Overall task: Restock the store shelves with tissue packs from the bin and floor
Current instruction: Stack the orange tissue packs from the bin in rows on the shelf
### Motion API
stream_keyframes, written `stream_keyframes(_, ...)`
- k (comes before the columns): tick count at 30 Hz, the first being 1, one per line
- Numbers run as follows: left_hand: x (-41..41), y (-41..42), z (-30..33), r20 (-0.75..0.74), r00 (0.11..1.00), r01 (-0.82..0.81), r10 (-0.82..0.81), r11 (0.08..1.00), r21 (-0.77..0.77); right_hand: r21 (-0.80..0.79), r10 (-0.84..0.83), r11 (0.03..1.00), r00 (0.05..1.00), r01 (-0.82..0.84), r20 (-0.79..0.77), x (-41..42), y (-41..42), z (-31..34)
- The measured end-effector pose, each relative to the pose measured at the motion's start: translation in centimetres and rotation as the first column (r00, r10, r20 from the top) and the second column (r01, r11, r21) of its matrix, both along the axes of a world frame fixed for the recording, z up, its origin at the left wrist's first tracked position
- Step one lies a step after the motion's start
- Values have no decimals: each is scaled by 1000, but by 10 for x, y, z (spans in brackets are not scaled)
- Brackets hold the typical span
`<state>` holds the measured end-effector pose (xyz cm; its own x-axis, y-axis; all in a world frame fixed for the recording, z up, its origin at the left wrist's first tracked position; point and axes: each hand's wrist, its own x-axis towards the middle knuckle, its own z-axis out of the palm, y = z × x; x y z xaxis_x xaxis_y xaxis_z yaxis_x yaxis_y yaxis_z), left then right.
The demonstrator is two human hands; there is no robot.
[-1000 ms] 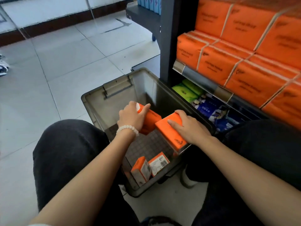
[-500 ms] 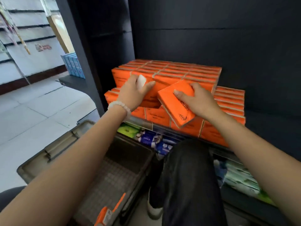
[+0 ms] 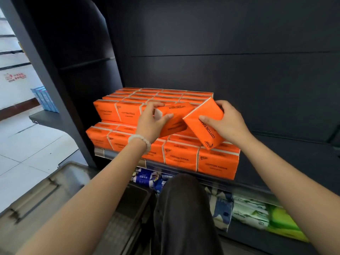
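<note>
- your left hand point(image 3: 150, 124) grips one orange pack point(image 3: 174, 116), lying level, at the stack's point(image 3: 156, 96) front edge.
- your right hand point(image 3: 227, 124) holds a second pack point(image 3: 204, 124), long axis tilted, nearer the stack's right corner.

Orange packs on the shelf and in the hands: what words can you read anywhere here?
"COTTON TISSUE": front of the stacked orange packs.
"COTTON": pack in the right hand; rest of the word hidden.
Pack in the left hand: print blurred.
Red wall sign: unreadable.
Blue packs and green packs below: too small to read.
</note>
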<state>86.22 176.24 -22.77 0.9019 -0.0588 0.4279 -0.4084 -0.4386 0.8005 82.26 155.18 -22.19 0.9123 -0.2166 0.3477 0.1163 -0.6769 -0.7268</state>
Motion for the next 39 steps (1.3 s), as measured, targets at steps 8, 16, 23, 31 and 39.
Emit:
stream_keyframes(8,24,14,-23,-77,997,-5,15,992,128,-367,12,930,997,-40,-77,20,-9,0)
stream_keyframes(16,41,18,-23,-20,999,40,-35,915,401,-448,101,879,981,-164,-163,46,5,8)
stream_keyframes(23,47,15,-17,74,997,-40,-7,789,613,-419,178,875,966,-243,-188,52,2,11)
stream_keyframes(31,47,17,-11,24,998,30,-56,797,604,-65,126,990,992,-126,-14,18,-27,31)
stream_keyframes(39,28,-9,-5,66,990,67,-123,834,547,60,58,997,996,-54,-70,-11,-61,-9)
